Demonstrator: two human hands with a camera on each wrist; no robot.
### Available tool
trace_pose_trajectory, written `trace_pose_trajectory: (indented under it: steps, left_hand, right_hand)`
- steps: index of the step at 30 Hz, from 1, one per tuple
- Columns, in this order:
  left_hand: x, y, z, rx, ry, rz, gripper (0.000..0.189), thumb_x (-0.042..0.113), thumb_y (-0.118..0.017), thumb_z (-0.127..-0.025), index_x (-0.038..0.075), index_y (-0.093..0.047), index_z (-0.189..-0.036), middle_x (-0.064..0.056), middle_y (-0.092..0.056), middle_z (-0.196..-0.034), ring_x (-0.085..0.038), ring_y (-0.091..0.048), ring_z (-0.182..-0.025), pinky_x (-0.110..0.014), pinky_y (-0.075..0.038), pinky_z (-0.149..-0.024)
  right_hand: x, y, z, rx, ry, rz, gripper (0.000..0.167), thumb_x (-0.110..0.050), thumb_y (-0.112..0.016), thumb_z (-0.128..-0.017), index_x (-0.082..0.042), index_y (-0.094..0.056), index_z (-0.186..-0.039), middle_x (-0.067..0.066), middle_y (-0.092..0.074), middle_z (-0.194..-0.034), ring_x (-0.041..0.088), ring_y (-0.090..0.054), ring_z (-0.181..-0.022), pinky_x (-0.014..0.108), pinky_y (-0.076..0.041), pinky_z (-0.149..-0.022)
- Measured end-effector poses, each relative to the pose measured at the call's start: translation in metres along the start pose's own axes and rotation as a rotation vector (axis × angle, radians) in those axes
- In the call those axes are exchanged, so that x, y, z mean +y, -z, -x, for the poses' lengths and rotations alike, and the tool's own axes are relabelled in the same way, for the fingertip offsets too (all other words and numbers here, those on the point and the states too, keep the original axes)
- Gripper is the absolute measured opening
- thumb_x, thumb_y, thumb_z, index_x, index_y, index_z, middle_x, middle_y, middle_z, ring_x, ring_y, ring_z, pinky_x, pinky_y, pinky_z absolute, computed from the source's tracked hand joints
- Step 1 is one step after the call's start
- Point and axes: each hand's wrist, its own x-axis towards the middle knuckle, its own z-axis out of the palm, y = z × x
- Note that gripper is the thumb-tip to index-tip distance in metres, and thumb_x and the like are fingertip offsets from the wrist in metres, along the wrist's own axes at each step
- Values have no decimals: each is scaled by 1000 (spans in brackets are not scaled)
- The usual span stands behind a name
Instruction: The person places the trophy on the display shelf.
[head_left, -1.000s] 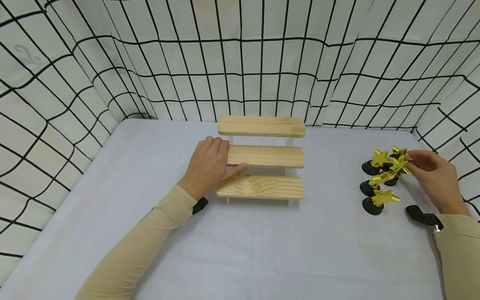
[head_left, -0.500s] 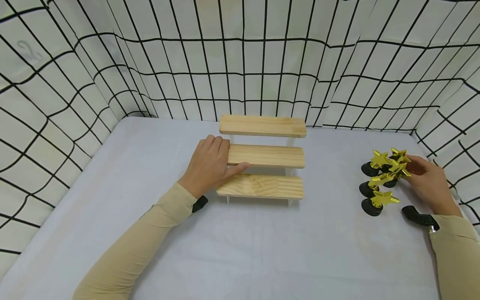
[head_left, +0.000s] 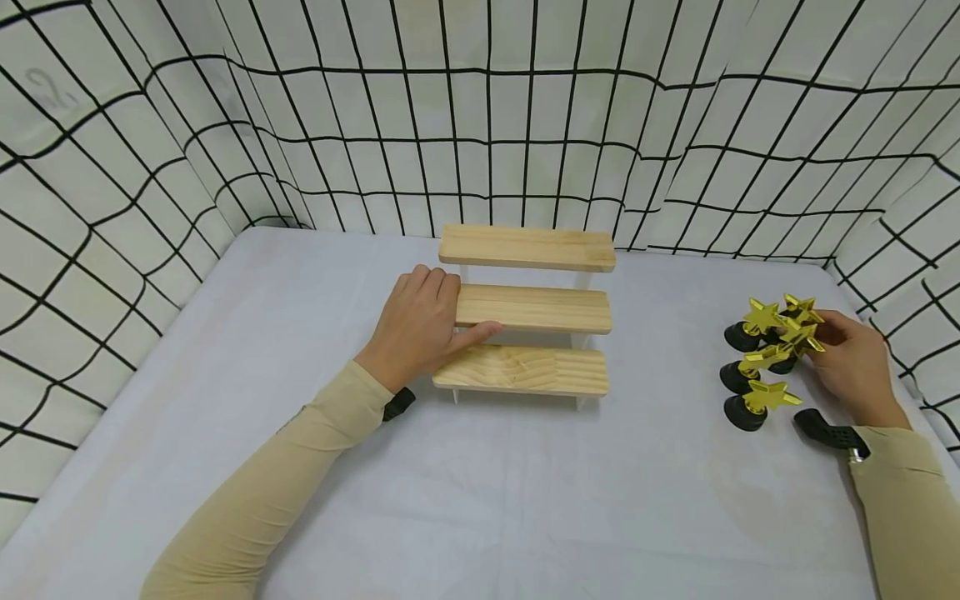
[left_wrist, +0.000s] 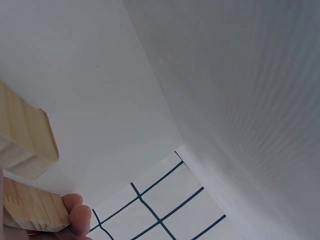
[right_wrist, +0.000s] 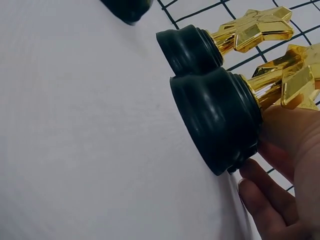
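Observation:
My left hand (head_left: 420, 325) grips the left end of the middle board (head_left: 532, 308) of a three-step wooden display stand. In the left wrist view, fingertips (left_wrist: 79, 220) curl round a board end (left_wrist: 37, 205), with another board (left_wrist: 25, 135) nearer the camera. On the right, my right hand (head_left: 858, 362) holds a gold star trophy (head_left: 801, 333) at its upper part, among several like it. The right wrist view shows that trophy's black base (right_wrist: 220, 120) close up, with the thumb beside its gold stem; some fingers are hidden behind it.
Other star trophies stand close together, including a front one (head_left: 746, 412) and a back left one (head_left: 759, 318). The top board (head_left: 527, 248) and bottom board (head_left: 521, 372) flank the middle one. A white cloth (head_left: 480, 500) covers the table, walled by black-lined white panels (head_left: 502, 117).
My right hand has shifted slightly left and closed in on the trophy at the right of the group. The left hand keeps its grip, and the trophies stand where they were.

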Motion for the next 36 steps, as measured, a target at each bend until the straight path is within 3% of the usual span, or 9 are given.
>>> trace_pose_trajectory:
  steps: [6,10,13,17,20,24,31,33,36]
  left_hand:
    - [1,1,-1,-13,12,6,91,83,-22,-96,-1,-55,-82,-13,-53,-73,-31,-47,-69,-37,-37,-62]
    - [0,0,-1,-28,14,3,80,78,-44,-94,-1,-56,-83,-13,-54,-74,-31,-48,-70,-37,-37,-62]
    - [0,0,-1,-27,11,2,79,78,-46,-94,0,-55,-82,-13,-54,-73,-31,-48,-69,-37,-37,-61]
    - [1,0,-1,-12,11,3,91,82,-19,-96,0,-55,-81,-12,-53,-72,-30,-48,-68,-37,-36,-61]
    - [1,0,-2,0,8,8,92,82,-17,-96,0,-55,-82,-12,-53,-72,-30,-47,-68,-37,-36,-61]
    - [0,0,-1,6,-1,11,89,81,-24,-97,-1,-56,-82,-13,-53,-72,-30,-48,-67,-37,-36,-60]
    - [-2,0,-1,11,-15,9,76,75,-57,-89,-1,-55,-82,-13,-53,-72,-31,-48,-67,-37,-36,-60]
    - [-2,-1,-1,17,-13,14,77,75,-57,-89,-1,-55,-81,-13,-52,-71,-31,-47,-66,-36,-36,-60]
    - [-1,-1,-1,8,-9,19,80,78,-47,-93,-1,-55,-82,-12,-52,-71,-30,-47,-66,-37,-36,-60]
  right_hand:
    - [0,-1,1,-3,-14,6,49,-23,-53,-103,2,-53,-145,33,-61,-135,-20,-30,-87,25,-36,-81]
    - [0,-1,1,-3,-13,4,48,-22,-54,-103,2,-54,-144,33,-61,-135,-20,-31,-87,28,-37,-82]
    - [0,0,1,-16,-31,-5,50,-23,-53,-103,2,-53,-146,32,-60,-137,-20,-31,-88,30,-39,-85]
    - [1,1,2,-19,-47,-19,54,-27,-52,-104,2,-49,-149,30,-58,-140,-20,-31,-88,26,-39,-84]
    - [2,1,2,-3,-41,-25,55,-29,-52,-104,2,-47,-150,29,-57,-140,-20,-31,-87,18,-34,-78]
    - [3,0,3,0,-41,-62,59,-29,-54,-104,0,-42,-154,29,-54,-144,-22,-35,-90,7,-36,-74]
    - [5,-2,4,-3,-25,-183,63,-22,-60,-102,-7,-36,-159,11,-51,-154,-19,-47,-111,-4,-43,-79]
    - [5,-2,5,0,-17,-185,63,-20,-60,-102,-8,-36,-159,10,-50,-155,-18,-47,-115,-3,-43,-82]
    - [4,-3,6,7,-7,-154,63,-17,-62,-101,-7,-37,-158,16,-50,-155,-12,-51,-121,-3,-43,-84]
